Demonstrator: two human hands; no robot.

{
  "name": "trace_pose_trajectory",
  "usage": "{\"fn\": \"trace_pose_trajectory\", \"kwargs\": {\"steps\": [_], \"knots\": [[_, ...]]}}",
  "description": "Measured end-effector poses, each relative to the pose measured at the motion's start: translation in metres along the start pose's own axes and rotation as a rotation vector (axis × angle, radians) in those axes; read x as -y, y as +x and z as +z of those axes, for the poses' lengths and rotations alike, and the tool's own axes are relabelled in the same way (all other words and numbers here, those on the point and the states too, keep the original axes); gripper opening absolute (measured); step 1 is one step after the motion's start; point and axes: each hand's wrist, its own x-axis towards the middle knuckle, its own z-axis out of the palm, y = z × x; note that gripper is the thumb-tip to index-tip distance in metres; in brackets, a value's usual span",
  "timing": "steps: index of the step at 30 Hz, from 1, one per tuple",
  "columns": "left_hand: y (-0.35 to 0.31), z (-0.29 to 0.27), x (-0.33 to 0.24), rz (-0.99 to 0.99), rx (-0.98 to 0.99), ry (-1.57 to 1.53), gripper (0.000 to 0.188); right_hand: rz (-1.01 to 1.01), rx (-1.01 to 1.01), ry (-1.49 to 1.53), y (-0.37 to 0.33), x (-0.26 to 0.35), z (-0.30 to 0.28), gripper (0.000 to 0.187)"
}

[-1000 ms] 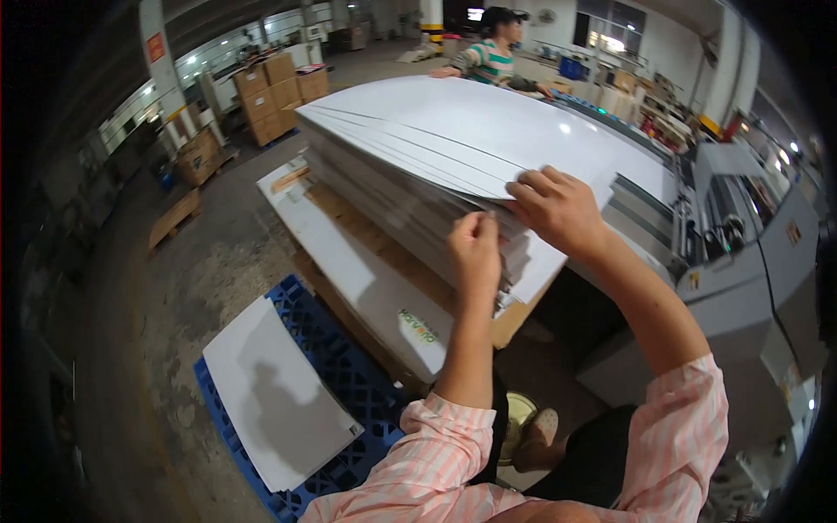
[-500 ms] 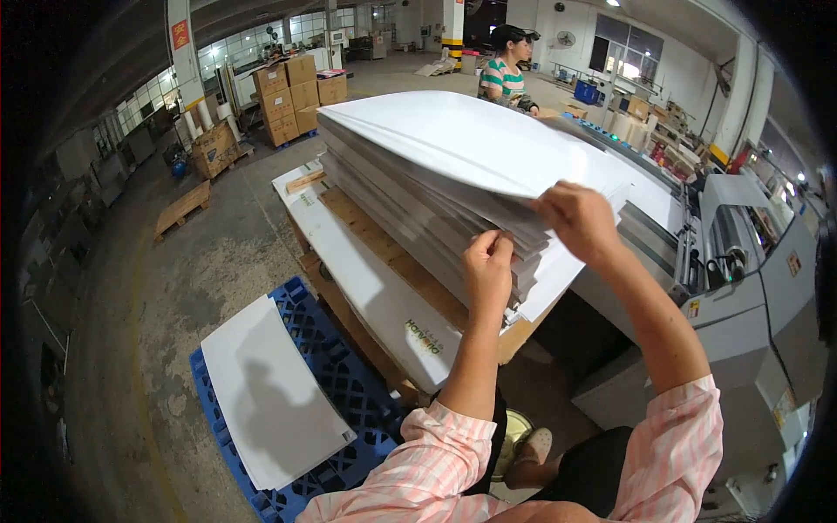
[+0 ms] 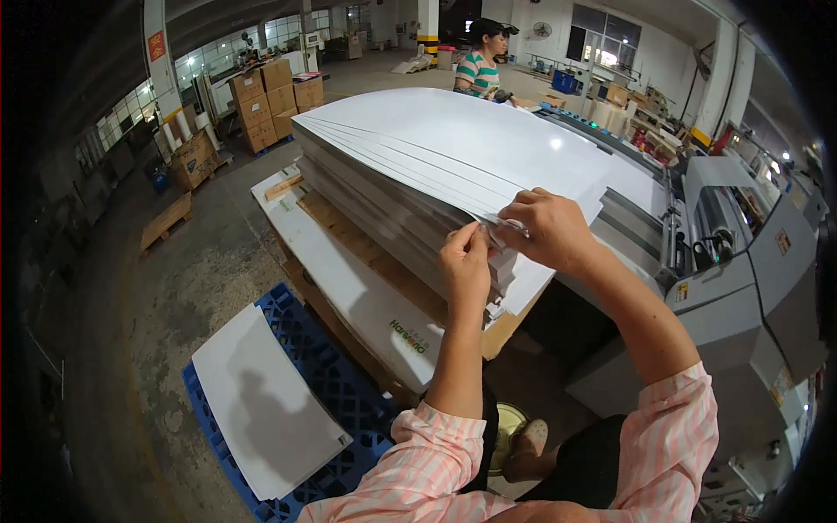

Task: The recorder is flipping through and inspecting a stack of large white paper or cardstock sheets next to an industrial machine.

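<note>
A tall stack of large white paper sheets [image 3: 418, 131] stands on a pallet in front of me. Several top sheets are fanned, with thin gaps showing along their left edge. At the near corner my left hand [image 3: 466, 266] is closed, thumb and fingertips pinching the edge of the sheets. Just right of it and slightly higher, my right hand [image 3: 549, 228] bends its fingers over the same corner and grips the sheets there. The two hands are almost touching. Exactly how many sheets each one holds is hidden by the fingers.
A smaller pile of white sheets [image 3: 266, 405] lies on a blue plastic pallet [image 3: 301, 327] at lower left. A grey machine with rollers [image 3: 715, 240] stands close on the right. Beyond the stack is a person in a striped shirt [image 3: 478, 74]. Cardboard boxes [image 3: 266, 105] stand far left.
My right hand has come down and left to the corner beside my left hand. The lifted top sheets have lowered and now lie fanned in layers.
</note>
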Motion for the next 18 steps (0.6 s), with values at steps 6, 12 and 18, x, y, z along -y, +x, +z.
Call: {"fn": "trace_pose_trajectory", "kwargs": {"steps": [6, 12, 18], "knots": [[-0.001, -0.004, -0.001, -0.004, 0.084, 0.065, 0.022, 0.353, -0.240, 0.106, 0.037, -0.022, -0.019, 0.015], [-0.005, 0.000, -0.009, -0.044, 0.090, 0.114, 0.022, 0.044, -0.219, -0.013, 0.005, -0.013, -0.009, 0.014], [-0.008, 0.001, -0.013, 0.073, 0.117, 0.354, 0.020, 0.084, -0.043, -0.045, -0.007, -0.008, 0.012, 0.015]]}}
